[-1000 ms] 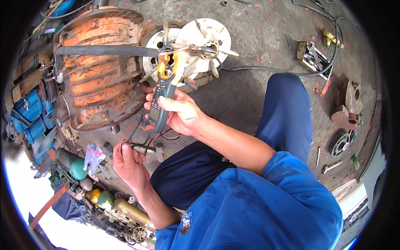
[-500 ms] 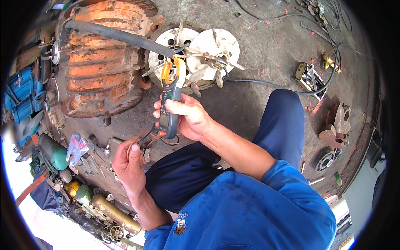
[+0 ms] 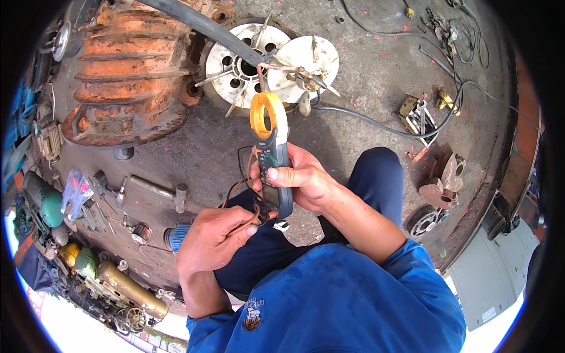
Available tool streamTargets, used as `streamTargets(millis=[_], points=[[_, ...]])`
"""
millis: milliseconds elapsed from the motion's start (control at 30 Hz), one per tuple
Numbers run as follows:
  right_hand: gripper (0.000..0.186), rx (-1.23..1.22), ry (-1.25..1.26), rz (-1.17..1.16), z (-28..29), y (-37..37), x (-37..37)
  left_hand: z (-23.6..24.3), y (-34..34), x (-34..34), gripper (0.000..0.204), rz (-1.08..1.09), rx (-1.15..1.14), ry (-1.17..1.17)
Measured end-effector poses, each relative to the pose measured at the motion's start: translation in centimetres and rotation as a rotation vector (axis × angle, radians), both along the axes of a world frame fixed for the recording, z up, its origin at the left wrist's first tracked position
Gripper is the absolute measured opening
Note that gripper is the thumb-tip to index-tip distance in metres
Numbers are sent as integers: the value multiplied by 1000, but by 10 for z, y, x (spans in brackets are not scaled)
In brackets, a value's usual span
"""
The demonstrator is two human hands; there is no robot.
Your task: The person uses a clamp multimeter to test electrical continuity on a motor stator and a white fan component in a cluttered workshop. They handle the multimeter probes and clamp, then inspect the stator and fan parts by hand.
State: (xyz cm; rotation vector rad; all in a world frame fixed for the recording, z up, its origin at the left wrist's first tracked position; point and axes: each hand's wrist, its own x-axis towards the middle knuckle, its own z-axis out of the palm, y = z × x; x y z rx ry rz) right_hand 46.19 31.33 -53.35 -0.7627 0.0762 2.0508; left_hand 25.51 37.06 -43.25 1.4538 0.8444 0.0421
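Observation:
In my right hand [image 3: 309,182] is a yellow and dark grey clamp meter [image 3: 276,147], upright with its jaw ring pointing away from me. My thumb lies on its front. My left hand [image 3: 210,238] is closed just below the meter, pinching thin red and black test leads [image 3: 257,212] near its lower end. Beyond the jaw, a thick black cable [image 3: 203,26] ends in split wires over two white round fan wheels [image 3: 300,53]. The jaw looks closed and empty; the cable end lies past it.
A ribbed orange motor housing [image 3: 129,82] stands at the far left. A hammer [image 3: 179,197] and small tools lie left of my knees. To the right are a metal toolbox [image 3: 419,117], a long cable [image 3: 382,126] across the floor, and rusty brown metal parts [image 3: 442,185].
The meter has come back toward me and right, away from the cable end. My left hand has moved right, with the leads, to the meter's lower end. The whole view has shifted.

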Motion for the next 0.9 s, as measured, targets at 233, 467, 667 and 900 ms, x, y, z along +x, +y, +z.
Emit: streamTargets(millis=[233, 467, 667, 900], points=[[48, -345, -373, 182, 82, 3, 57, 11, -38, 40, 13, 15, -356, -61], [46, -377, -588, 132, 157, 5, 104, 20, -131, 74, 14, 143, -575, -57], [46, -379, -371, 221, 150, 3, 135, -1, -187, 119, 22, 500, -556, 36], [44, -301, -419, 451, 127, 1, 176, -16, -247, 222, 28, 1218, -992, -274]])
